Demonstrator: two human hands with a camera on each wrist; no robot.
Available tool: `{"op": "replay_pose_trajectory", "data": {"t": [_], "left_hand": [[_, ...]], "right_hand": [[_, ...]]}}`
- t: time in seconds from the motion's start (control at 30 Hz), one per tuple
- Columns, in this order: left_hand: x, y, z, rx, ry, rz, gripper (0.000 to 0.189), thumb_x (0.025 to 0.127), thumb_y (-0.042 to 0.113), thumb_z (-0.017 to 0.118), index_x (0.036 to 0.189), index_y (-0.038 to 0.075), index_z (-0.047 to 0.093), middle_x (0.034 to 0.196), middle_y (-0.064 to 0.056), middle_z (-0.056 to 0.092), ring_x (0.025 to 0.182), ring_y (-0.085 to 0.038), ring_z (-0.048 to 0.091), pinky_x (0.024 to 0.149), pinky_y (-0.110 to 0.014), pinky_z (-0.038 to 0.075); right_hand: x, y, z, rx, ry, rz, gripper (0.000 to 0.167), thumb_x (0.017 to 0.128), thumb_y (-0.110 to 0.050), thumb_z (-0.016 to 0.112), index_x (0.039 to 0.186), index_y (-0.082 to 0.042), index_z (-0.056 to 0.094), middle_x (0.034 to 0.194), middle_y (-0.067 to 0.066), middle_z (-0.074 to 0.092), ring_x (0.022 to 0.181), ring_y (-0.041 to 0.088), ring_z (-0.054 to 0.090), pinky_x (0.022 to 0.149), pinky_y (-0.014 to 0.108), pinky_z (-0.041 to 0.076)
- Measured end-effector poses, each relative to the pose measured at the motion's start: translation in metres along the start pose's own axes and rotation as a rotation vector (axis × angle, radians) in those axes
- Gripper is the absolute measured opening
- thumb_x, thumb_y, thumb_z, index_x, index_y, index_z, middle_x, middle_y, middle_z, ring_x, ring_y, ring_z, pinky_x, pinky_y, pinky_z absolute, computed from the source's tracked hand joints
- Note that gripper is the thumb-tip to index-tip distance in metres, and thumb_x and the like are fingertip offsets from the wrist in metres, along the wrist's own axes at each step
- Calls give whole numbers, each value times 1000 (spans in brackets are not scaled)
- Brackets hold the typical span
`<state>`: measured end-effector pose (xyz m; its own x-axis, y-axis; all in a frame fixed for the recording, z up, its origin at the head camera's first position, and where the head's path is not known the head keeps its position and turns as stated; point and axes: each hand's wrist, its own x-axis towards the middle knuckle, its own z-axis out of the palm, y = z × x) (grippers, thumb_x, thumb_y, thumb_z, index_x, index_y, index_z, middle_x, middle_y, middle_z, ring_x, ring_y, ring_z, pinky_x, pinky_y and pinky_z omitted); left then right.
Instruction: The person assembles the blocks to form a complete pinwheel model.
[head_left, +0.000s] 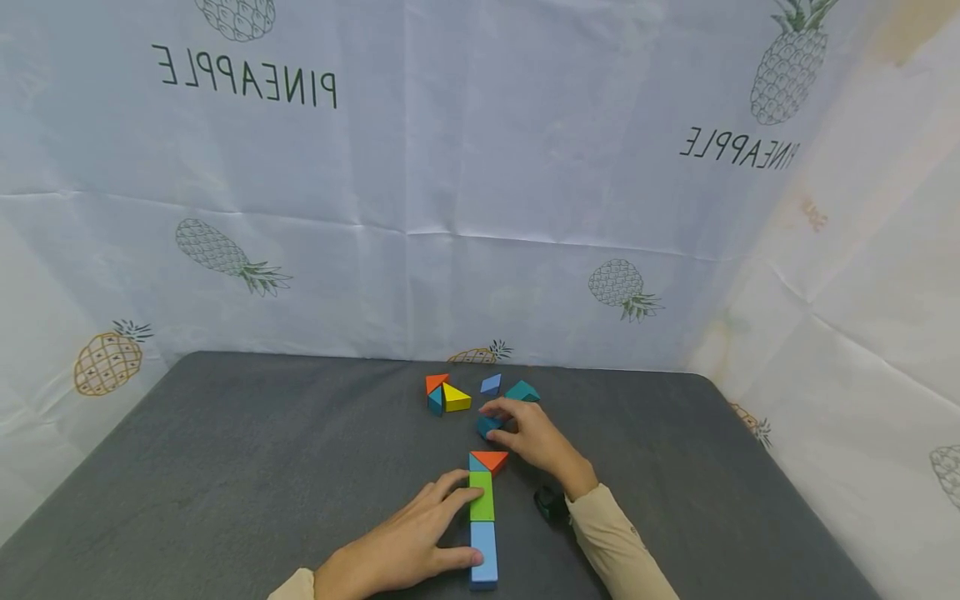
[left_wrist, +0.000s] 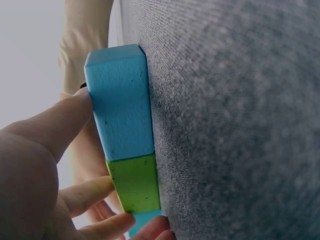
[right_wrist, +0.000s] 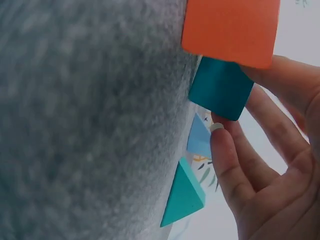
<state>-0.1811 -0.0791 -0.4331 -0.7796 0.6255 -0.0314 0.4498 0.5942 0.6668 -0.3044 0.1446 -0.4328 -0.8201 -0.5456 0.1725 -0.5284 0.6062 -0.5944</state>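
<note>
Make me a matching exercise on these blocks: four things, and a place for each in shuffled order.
Things
1. Long light blue block
2. Green block
3. Yellow block
4. Dark teal block

Places
A. In the far cluster, beside an orange piece
B. Between the thumb and fingers of the right hand
C. At the near end of the row
D. In the row, directly beyond item 1

Pairs: 1-C, 2-D, 3-A, 4-B

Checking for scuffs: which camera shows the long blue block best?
Left wrist view: the long blue block is largest there, side and end visible. The head view shows it smaller, from above; the right wrist doesn't show it.
</note>
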Motion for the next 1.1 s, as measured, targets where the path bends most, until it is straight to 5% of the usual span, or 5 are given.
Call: {"op": "replay_pose_trajectory", "data": {"t": [0.3, 0.6, 1.1], "left_hand": [[-1, 0, 0, 7, 6, 4, 74, 91, 63, 57, 149, 20, 43, 156, -7, 32, 134, -31, 43, 101, -53, 46], [-1, 1, -1, 4, 3, 2, 72, 92, 62, 58, 149, 21, 42, 156, -6, 32, 133, -30, 43, 100, -52, 47], [0, 0, 0, 4, 3, 8, 73, 92, 62, 57, 149, 18, 43, 156, -7, 32, 133, -32, 43, 101, -53, 46]], "right_hand": [[-1, -1, 1, -8, -40, 1, 28, 95, -16, 68, 121, -8, 69, 119, 6, 71, 106, 21, 66, 91, 42, 55], [-1, 0, -5, -14, -30, 30, 23, 94, -20, 69, 114, -8, 72, 106, 2, 70, 89, 14, 63, 75, 25, 52], [-3, -5, -2, 35, -79, -23, 24, 100, -17, 60, 118, -5, 71, 113, 8, 69, 102, 22, 68, 89, 38, 56]]}}
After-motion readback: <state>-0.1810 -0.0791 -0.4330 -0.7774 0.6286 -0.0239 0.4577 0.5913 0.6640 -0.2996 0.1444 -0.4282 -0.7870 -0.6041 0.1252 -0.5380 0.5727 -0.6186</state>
